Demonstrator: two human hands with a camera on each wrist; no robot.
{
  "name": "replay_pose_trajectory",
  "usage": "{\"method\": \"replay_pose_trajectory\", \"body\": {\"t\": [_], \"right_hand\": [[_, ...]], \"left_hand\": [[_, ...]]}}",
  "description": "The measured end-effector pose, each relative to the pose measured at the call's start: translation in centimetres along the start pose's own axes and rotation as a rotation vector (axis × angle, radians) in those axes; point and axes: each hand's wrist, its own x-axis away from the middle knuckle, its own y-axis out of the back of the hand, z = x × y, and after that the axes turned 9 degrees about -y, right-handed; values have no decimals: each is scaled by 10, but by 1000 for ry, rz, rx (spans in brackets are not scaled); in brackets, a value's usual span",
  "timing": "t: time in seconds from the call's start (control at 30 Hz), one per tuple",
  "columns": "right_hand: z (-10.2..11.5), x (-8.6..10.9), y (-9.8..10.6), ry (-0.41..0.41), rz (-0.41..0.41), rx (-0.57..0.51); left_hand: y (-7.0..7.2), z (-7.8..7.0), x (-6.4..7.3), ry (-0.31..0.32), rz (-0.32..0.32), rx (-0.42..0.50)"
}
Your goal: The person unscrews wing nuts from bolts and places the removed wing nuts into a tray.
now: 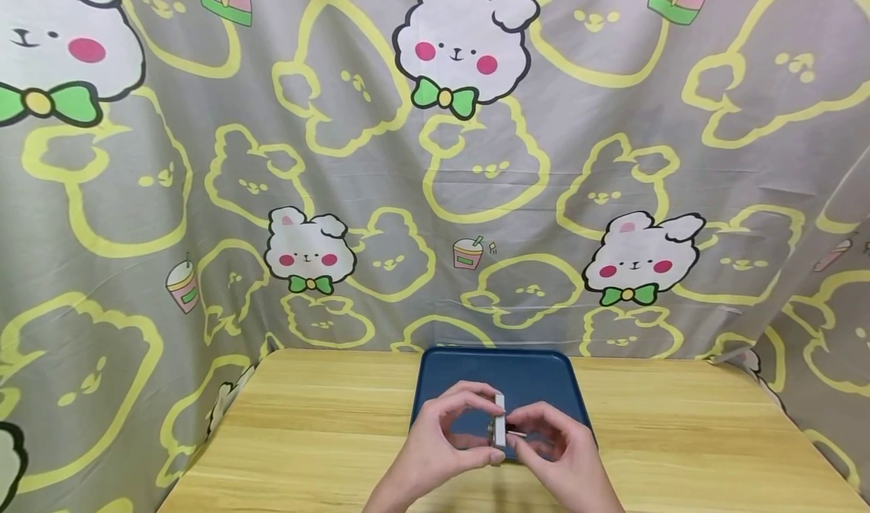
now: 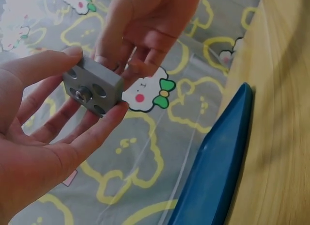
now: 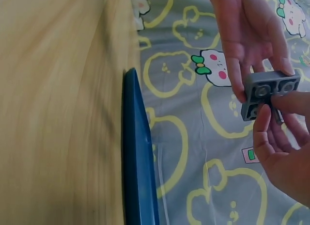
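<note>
A small grey square block [image 2: 99,79] is held on edge above the tray by my left hand [image 1: 435,437], thumb at one edge and fingers at the opposite edges. The left wrist view shows round holes near its corners and a metal screw-like end [image 2: 83,94] standing out at the middle. On the block's other face, my right hand [image 1: 560,449] pinches a thin metal pin [image 3: 277,116] at the centre with thumb and forefinger. Round recesses surround that centre. The pinching fingertips partly hide where the pin meets the block.
A dark blue tray [image 1: 503,362] with a raised rim lies on the wooden table [image 1: 319,422], beneath and beyond both hands. A grey curtain [image 1: 381,180] printed with cartoon rabbits hangs behind the table and along its sides.
</note>
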Motion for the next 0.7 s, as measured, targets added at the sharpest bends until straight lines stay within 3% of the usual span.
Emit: {"method": "replay_pose_trajectory", "body": {"t": [0.37, 0.7], "right_hand": [[-13, -3, -1, 710, -84, 297], [-14, -9, -5, 1062, -155, 402]], "left_hand": [[3, -5, -1, 39, -10, 56], [5, -7, -2, 134, -33, 67]]}}
